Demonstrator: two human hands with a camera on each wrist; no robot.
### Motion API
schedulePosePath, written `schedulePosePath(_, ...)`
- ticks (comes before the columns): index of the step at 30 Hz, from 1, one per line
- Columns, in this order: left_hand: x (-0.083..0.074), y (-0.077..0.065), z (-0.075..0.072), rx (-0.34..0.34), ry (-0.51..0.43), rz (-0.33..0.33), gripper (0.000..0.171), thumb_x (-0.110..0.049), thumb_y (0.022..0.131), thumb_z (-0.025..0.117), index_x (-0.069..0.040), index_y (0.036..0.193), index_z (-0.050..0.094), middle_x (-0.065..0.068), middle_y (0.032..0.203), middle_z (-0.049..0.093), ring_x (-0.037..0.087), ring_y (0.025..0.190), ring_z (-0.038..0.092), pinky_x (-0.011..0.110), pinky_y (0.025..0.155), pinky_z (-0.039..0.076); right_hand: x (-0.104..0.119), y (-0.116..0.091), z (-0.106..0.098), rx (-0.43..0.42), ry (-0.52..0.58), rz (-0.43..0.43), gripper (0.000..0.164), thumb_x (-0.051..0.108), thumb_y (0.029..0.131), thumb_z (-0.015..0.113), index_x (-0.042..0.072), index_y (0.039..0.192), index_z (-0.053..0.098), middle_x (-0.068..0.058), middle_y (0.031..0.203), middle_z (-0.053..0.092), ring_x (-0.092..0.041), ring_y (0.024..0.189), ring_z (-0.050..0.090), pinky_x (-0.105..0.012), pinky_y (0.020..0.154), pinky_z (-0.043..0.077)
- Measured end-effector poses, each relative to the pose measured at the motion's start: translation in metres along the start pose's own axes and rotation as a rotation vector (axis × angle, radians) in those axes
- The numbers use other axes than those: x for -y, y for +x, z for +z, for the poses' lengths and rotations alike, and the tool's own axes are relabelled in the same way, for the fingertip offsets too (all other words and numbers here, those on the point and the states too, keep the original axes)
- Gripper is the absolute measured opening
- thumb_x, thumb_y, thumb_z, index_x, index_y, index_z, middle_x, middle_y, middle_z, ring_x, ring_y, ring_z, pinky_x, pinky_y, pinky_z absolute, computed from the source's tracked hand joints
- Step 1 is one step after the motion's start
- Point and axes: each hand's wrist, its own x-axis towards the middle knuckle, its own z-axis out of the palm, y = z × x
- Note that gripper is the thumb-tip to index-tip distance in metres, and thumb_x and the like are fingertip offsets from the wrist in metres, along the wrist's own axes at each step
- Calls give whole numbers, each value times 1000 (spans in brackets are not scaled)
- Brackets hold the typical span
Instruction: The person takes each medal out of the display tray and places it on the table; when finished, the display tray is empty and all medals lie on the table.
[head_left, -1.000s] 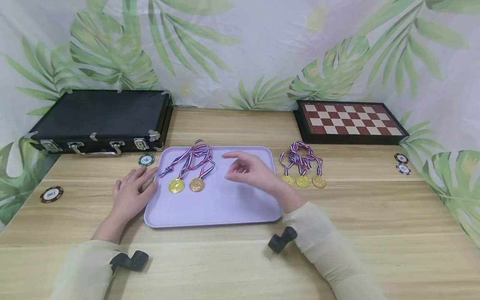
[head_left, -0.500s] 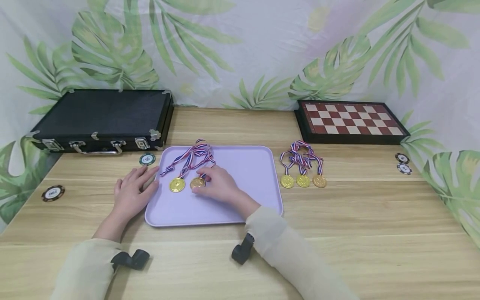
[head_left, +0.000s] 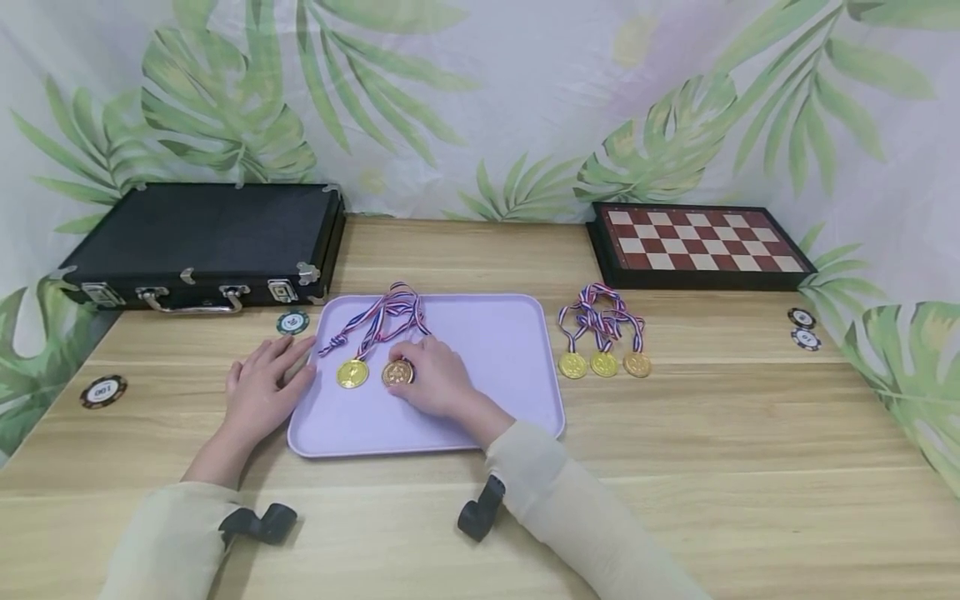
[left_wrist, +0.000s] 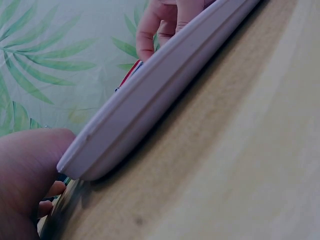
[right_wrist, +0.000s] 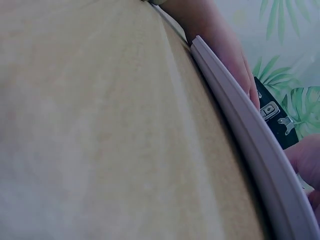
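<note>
A lavender tray (head_left: 480, 417) lies on the table, with two ribboned medals on its left half. My right hand (head_left: 438, 379) pinches the copper-coloured medal (head_left: 397, 373) by its rim, thumb and fingers at its edges. Just left of it lies a yellow-gold medal (head_left: 352, 373), its striped ribbon (head_left: 386, 312) running up over the tray's back edge. My left hand (head_left: 262, 383) rests with fingers extended beside the tray, its thumb and fingertips touching the left rim. In the left wrist view, the tray's side wall (left_wrist: 145, 100) hides most of the medals.
Right of the tray, three more medals (head_left: 603, 364) lie in a row with bunched ribbons. A black case (head_left: 202, 233) stands back left and a chessboard (head_left: 701, 242) back right. Poker chips lie around: green (head_left: 292, 322), black (head_left: 103, 391) and two at right (head_left: 806, 339).
My right hand has moved left across the tray to the copper-coloured medal and now pinches it. That medal has shifted very slightly. My left hand has stayed in place.
</note>
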Motion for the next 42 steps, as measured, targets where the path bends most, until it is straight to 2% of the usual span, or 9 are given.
schedulePosePath(6, 2, -1, 1, -16, -7, 9, 44, -31, 88, 43, -8, 126, 44, 25, 131, 30, 42, 121, 16, 60, 91, -3, -1, -8, 1, 37, 158, -111, 38, 16, 78, 63, 19, 114, 52, 0, 109, 56, -13, 100, 50, -24, 85, 36)
schedulePosePath(8, 2, -1, 1, -17, -9, 11, 44, -31, 88, 43, -8, 126, 44, 26, 131, 30, 42, 122, 15, 60, 91, -3, -4, -12, -2, 35, 227, -142, 40, 12, 78, 62, 16, 116, 51, 1, 104, 58, -9, 93, 52, -19, 84, 36)
schedulePosePath(12, 1, 0, 1, -11, -6, 13, 44, -31, 89, 42, -9, 126, 44, 25, 131, 30, 42, 122, 15, 59, 91, -3, -13, -24, -17, 21, 371, -151, 47, 8, 77, 63, 14, 119, 43, 1, 75, 56, -7, 64, 50, -17, 61, 41)
schedulePosePath(15, 0, 0, 2, -10, -6, 11, 44, -31, 89, 42, -9, 126, 43, 25, 131, 29, 41, 122, 15, 59, 92, -4, -20, -33, -39, 0, 479, -132, 49, 5, 74, 65, 9, 116, 39, 2, 67, 54, -9, 56, 48, -21, 52, 42)
schedulePosePath(21, 1, 0, 2, -10, -10, 10, 44, -31, 89, 42, -8, 126, 43, 26, 131, 29, 41, 122, 14, 59, 92, -4, -39, -51, -92, -98, 625, -121, 48, -1, 72, 66, 2, 114, 43, -4, 72, 58, -14, 59, 51, -25, 53, 45)
schedulePosePath(30, 3, 2, 4, -24, -5, 28, 44, -32, 88, 42, -8, 125, 44, 25, 130, 31, 42, 121, 17, 60, 91, -1, -72, -80, -155, -263, 827, -235, 48, -16, 70, 59, -9, 115, 44, -12, 76, 55, -16, 63, 52, -20, 53, 45)
schedulePosePath(34, 4, 2, 4, -23, -10, 30, 44, -32, 88, 43, -9, 126, 44, 24, 131, 30, 42, 121, 16, 60, 91, -2, -85, -91, -179, -337, 880, -278, 48, -19, 69, 57, -9, 114, 45, -13, 78, 56, -16, 64, 53, -20, 57, 46)
schedulePosePath(38, 4, 1, 3, -21, -14, 27, 45, -32, 88, 43, -9, 126, 44, 24, 131, 30, 41, 122, 16, 59, 91, -3, -100, -101, -199, -388, 923, -225, 47, -17, 71, 57, -2, 114, 48, -11, 78, 56, -15, 66, 53, -18, 59, 46)
schedulePosePath(42, 3, 1, 3, -12, -15, 19, 45, -32, 88, 43, -9, 127, 43, 24, 132, 29, 41, 122, 14, 59, 91, -4, -117, -107, -217, -452, 1028, -186, 45, -18, 72, 56, -2, 113, 50, -11, 78, 57, -15, 66, 54, -18, 60, 47)
